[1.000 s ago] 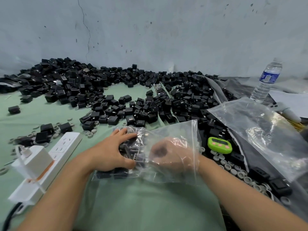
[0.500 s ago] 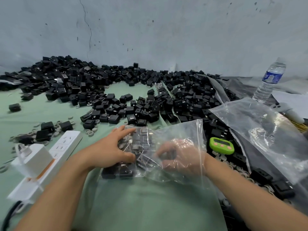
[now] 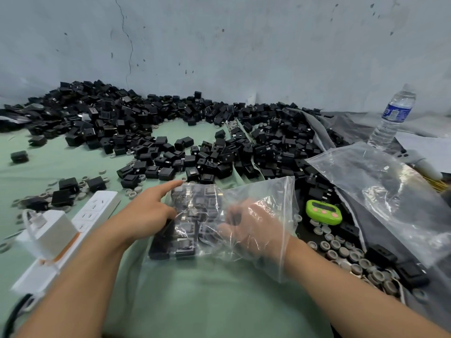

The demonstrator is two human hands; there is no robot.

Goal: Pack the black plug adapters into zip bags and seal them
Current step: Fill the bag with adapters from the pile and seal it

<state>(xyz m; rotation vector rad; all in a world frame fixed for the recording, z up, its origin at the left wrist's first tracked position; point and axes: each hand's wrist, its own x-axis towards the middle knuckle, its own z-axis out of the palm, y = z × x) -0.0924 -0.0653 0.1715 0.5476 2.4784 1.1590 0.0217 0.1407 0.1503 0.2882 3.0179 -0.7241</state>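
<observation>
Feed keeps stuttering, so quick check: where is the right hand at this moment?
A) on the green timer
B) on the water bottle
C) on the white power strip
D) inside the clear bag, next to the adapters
D: the right hand shows through the plastic of the bag, beside the adapters packed in it, with the wrist at the bag's mouth.

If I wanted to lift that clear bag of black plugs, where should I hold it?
Probably pinch the zip bag by its empty plastic near the open mouth, coming from the right, where the right hand is inside. It lies flat with the adapters stacked at its closed left end, so they would hang at the bottom, not spill.
</observation>
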